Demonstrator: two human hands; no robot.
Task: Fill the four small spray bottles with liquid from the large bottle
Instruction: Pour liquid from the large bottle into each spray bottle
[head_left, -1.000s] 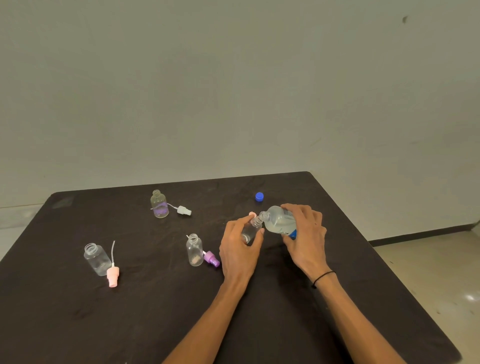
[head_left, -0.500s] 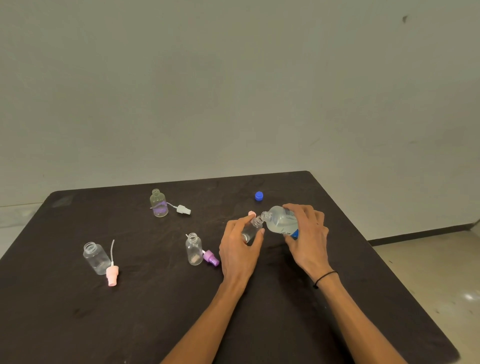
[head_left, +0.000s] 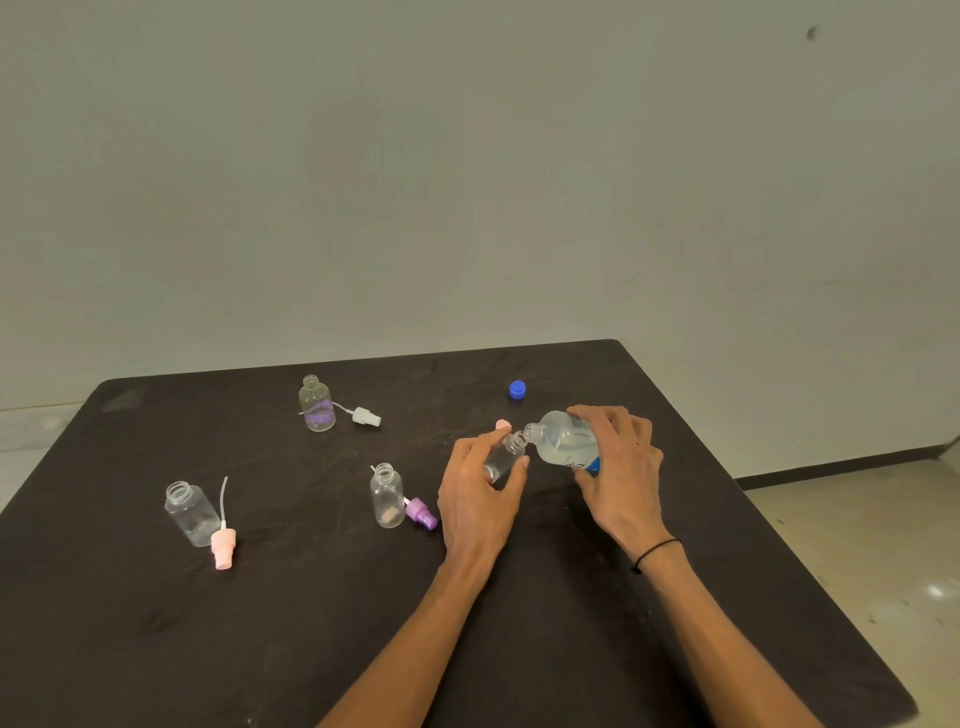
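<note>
Little has shifted since half a second ago: both hands keep their grips and the large bottle stays tipped, neck against the small one. On the dark, matte surface (head_left: 291, 613), going left to right, a clear empty spray bottle (head_left: 191, 514) stands at nine o'clock with a pink sprayer cap (head_left: 223, 550) and its thin dip tube lying touching its base. At eleven o'clock a second clear bottle (head_left: 316, 404) shows a purple tint low down, a white sprayer cap (head_left: 366, 416) lying just beside it. Nearer the centre a third bottle (head_left: 387, 496) stands with a purple sprayer cap (head_left: 421, 513) at its foot. The left hand (head_left: 475, 499) is closed around the fourth small bottle (head_left: 505, 457), tilted, mouth toward one o'clock. The right hand (head_left: 621, 467) grips the large bottle (head_left: 563, 440), lying nearly level, its mouth touching the small one's mouth; its label print is too blurred to read, with a blue band at the base. A blue screw cap (head_left: 517, 389) sits at twelve o'clock, apart.
</note>
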